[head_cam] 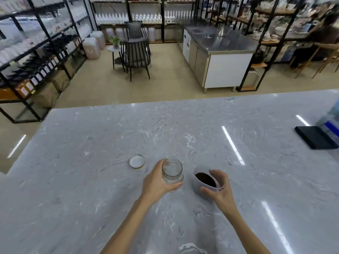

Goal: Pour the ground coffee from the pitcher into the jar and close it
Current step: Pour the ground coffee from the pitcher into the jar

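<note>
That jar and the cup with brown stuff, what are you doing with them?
A person is getting ready to pour ground coffee. The left hand grips an empty glass jar standing on the marble counter. The right hand wraps around a grey pitcher holding dark coffee grounds. The jar's lid lies on the counter to the left, so the jar is open. Nothing has been poured yet.

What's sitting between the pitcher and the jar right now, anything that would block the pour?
Nothing visible does. The pitcher, gripped by the right hand, stands just right of the open jar, which the left hand holds. Only bare countertop separates them. The lid lies off to the jar's left.
</note>
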Action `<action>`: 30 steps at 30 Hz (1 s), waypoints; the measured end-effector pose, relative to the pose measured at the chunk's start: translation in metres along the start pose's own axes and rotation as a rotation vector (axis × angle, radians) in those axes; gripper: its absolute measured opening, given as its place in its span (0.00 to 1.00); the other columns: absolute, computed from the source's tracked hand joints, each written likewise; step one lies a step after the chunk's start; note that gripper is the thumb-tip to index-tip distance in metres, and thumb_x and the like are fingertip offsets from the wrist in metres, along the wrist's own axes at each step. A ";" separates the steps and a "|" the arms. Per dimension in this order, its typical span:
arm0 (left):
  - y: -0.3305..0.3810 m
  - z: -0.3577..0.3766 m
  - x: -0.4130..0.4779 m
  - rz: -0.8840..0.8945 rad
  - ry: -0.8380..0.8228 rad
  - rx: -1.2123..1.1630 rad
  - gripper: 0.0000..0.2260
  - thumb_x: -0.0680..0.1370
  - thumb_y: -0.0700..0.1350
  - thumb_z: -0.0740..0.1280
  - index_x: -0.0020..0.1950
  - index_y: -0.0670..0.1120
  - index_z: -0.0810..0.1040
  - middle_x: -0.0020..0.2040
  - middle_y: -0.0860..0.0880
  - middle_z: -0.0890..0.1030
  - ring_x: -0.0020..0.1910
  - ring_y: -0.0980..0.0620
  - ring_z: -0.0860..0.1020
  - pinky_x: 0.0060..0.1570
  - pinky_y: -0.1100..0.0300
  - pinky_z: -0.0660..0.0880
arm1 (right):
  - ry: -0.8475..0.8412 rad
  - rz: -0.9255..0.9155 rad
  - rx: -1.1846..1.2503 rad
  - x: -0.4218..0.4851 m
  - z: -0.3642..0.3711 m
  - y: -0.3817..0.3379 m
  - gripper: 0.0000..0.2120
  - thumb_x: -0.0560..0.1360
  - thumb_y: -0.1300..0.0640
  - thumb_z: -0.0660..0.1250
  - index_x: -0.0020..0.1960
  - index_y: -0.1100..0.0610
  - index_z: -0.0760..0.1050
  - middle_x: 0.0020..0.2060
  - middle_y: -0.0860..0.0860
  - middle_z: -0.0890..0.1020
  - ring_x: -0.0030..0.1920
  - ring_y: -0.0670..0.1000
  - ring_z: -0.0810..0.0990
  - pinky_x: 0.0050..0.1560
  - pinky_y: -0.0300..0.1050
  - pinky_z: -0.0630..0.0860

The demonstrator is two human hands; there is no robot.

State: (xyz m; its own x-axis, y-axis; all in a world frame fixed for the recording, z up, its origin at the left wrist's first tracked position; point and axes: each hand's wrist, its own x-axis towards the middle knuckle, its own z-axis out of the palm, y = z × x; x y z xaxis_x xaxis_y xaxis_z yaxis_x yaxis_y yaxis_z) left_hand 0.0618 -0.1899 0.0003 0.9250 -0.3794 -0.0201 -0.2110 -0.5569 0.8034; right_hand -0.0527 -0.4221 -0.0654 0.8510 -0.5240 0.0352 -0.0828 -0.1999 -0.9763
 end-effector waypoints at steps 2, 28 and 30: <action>-0.002 0.000 -0.002 -0.006 -0.008 0.009 0.37 0.56 0.68 0.79 0.60 0.69 0.67 0.54 0.73 0.77 0.54 0.70 0.76 0.51 0.66 0.72 | -0.003 0.022 -0.008 -0.010 0.002 0.006 0.36 0.61 0.61 0.83 0.63 0.46 0.71 0.62 0.46 0.78 0.64 0.43 0.76 0.63 0.36 0.73; 0.223 -0.095 0.076 0.198 0.119 0.410 0.36 0.62 0.71 0.72 0.60 0.51 0.69 0.56 0.53 0.78 0.56 0.45 0.78 0.45 0.53 0.67 | -0.323 -0.761 -1.001 0.140 -0.079 -0.386 0.39 0.60 0.39 0.80 0.67 0.42 0.67 0.59 0.34 0.77 0.55 0.32 0.71 0.55 0.26 0.63; 0.238 -0.102 0.074 0.218 0.150 0.410 0.36 0.63 0.71 0.72 0.61 0.50 0.70 0.56 0.52 0.78 0.55 0.45 0.79 0.45 0.54 0.66 | -0.321 -0.850 -1.083 0.141 -0.082 -0.410 0.37 0.60 0.39 0.80 0.65 0.40 0.67 0.55 0.32 0.75 0.52 0.28 0.69 0.53 0.23 0.60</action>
State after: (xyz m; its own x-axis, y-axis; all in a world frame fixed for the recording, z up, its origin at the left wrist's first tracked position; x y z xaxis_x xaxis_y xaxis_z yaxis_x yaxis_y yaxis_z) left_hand 0.1125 -0.2756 0.2506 0.8744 -0.4256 0.2331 -0.4842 -0.7331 0.4777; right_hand 0.0584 -0.4820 0.3578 0.9091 0.2555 0.3289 0.2811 -0.9592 -0.0318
